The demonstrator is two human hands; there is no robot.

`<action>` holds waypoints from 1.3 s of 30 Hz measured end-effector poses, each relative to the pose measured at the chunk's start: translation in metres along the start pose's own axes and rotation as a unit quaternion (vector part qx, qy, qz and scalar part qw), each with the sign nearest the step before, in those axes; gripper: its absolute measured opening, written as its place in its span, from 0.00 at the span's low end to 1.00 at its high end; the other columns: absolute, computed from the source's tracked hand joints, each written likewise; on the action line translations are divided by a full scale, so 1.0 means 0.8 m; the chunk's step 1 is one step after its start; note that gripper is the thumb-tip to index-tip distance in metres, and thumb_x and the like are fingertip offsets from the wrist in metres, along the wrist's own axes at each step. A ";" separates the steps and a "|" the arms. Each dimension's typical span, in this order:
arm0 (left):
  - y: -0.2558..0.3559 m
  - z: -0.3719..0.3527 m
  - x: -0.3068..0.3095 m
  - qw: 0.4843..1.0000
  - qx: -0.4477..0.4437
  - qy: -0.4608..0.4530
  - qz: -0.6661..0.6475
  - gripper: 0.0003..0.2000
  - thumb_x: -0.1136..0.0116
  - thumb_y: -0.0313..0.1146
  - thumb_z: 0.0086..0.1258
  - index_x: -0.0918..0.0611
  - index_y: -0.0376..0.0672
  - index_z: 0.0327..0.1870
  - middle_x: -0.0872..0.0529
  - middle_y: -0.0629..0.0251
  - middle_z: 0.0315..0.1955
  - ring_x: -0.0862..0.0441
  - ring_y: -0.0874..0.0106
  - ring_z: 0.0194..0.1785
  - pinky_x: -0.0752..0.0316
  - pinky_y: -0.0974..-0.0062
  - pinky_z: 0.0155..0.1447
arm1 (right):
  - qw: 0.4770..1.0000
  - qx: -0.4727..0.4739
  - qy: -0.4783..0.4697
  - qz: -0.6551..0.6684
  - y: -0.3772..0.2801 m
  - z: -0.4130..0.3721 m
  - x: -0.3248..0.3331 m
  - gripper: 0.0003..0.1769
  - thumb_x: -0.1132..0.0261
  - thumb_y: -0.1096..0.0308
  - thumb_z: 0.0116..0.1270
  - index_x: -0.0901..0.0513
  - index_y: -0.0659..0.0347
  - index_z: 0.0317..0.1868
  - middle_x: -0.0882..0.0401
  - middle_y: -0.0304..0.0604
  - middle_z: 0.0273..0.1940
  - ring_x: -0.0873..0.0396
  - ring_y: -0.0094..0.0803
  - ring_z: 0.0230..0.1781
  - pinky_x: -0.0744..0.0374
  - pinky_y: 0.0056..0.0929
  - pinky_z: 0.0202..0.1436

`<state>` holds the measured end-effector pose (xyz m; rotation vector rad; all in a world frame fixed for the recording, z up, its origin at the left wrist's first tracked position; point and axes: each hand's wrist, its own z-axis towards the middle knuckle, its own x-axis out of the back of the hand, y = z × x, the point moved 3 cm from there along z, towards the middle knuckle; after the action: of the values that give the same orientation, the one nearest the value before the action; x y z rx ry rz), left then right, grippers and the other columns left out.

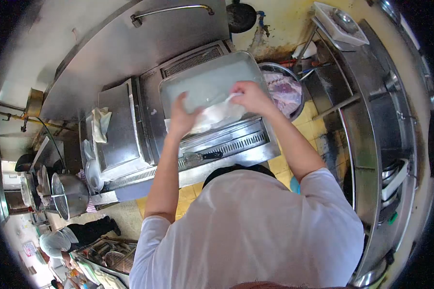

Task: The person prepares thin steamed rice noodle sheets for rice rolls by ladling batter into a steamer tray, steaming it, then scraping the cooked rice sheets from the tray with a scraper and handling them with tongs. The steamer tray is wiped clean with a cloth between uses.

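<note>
A large shallow metal tray [188, 82] lies on the steel counter in front of me. Across its near side spreads a crumpled white cloth or sheet [219, 115]. My right hand [250, 96] pinches the upper right end of this white piece over the tray. Over the left part of the tray, my left hand [182, 115] has its thumb and fingers apart, beside the white piece's left end. Nearer to me, a tool with a black handle [212, 155] rests on the counter's front ledge.
A basin of raw meat [283, 91] stands right of the counter. A cloth [101, 124] lies on a steel lid at left. Metal shelving [386, 125] lines the right side. A large pot [71, 195] and a bending person [65, 238] are at lower left.
</note>
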<state>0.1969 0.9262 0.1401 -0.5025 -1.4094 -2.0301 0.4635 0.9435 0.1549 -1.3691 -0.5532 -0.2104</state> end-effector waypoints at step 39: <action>-0.064 0.006 0.108 0.990 0.062 0.118 -0.035 0.06 0.34 0.31 0.69 0.11 0.38 0.40 0.09 0.53 0.32 0.12 0.68 0.35 0.20 0.72 0.42 | 0.938 -0.029 -0.066 -0.340 0.132 0.006 -0.096 0.13 0.42 0.70 0.64 0.15 0.68 0.43 0.15 0.63 0.43 0.17 0.57 0.46 0.21 0.51 0.56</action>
<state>0.0988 0.9201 0.1591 -0.1553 -1.4127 -1.9682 0.4446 0.9567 0.0261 -1.2085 -1.1342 -0.7029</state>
